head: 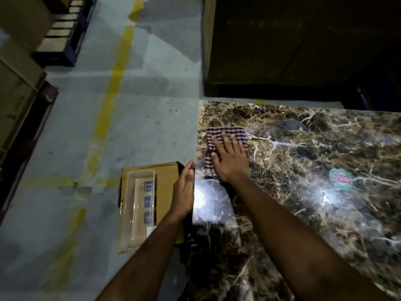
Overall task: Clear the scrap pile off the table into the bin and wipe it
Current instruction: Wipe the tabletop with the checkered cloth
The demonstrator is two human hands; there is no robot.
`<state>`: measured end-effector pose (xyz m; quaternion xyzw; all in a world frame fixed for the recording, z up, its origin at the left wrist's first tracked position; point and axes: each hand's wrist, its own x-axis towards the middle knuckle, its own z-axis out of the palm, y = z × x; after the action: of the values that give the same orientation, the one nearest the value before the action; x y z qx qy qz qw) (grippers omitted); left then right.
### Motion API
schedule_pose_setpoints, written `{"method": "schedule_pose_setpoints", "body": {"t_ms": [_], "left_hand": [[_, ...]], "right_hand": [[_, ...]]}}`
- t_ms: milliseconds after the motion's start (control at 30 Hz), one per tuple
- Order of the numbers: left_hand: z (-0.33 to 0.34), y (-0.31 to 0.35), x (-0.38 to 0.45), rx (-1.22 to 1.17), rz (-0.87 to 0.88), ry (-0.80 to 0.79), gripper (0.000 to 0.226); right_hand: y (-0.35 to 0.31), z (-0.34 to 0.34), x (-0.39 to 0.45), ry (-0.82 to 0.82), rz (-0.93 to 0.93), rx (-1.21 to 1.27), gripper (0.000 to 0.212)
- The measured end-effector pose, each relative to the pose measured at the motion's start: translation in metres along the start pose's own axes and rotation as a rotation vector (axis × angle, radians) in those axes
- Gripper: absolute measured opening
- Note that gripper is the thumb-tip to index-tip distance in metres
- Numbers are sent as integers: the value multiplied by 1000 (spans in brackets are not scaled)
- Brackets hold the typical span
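A checked purple-and-white cloth (225, 133) lies on the dark marble table (303, 192) near its far left corner. My right hand (230, 159) presses flat on the cloth with straight, spread fingers. My left hand (185, 187) is held upright against the table's left edge, palm facing the table, fingers slightly cupped and holding nothing. Below that edge on the floor stands a cardboard box (149, 205) serving as the bin, with clear plastic packaging (138, 211) lying in it.
A round red-and-green sticker (340, 178) sits on the table to the right. A large dark box (293, 44) stands beyond the table's far edge. Cardboard boxes (19, 83) on pallets line the left. Yellow lines (108, 114) cross the grey floor.
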<state>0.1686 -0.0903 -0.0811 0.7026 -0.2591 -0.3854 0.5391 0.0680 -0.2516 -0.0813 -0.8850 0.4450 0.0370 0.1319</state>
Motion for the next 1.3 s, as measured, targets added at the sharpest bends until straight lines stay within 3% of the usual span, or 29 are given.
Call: {"method": "schedule_pose_setpoints", "body": {"t_ms": [100, 200, 333, 500, 633, 733, 867, 1000, 1100, 1200, 1300], "left_hand": [[-4, -4, -20, -96, -39, -27, 60], [-6, -5, -37, -119, -63, -27, 58], [-5, -4, -47, -163, -72, -1, 60], [-10, -7, -56, -249, -109, 1, 72], [-10, -16, -78, -244, -134, 22, 55], [-9, -24, -92, -230, -137, 59, 53], [-9, -32, -110, -259, -161, 94, 57], [-9, -34, -145, -282, -177, 106, 58], [-6, -36, -169, -266, -171, 97, 56], [-4, -39, -184, -266, -164, 110, 54], [-10, -43, -200, -288, -210, 102, 55]], "right_hand": [[-9, 8, -53, 16, 99, 26, 63], [-44, 19, -93, -28, 3, 38, 63], [-37, 15, -66, -16, -101, 31, 61], [-12, 17, -96, 34, 27, 37, 62], [-49, 35, -156, 2, -75, 65, 62], [-49, 33, -135, 15, -162, 80, 60], [-20, 32, -129, 38, -46, 38, 61], [-16, 42, -207, 39, 21, 61, 64], [-48, 55, -252, -28, -91, 50, 64], [-51, 54, -231, -28, -188, 39, 63], [-28, 48, -218, -20, -93, 1, 62]]}}
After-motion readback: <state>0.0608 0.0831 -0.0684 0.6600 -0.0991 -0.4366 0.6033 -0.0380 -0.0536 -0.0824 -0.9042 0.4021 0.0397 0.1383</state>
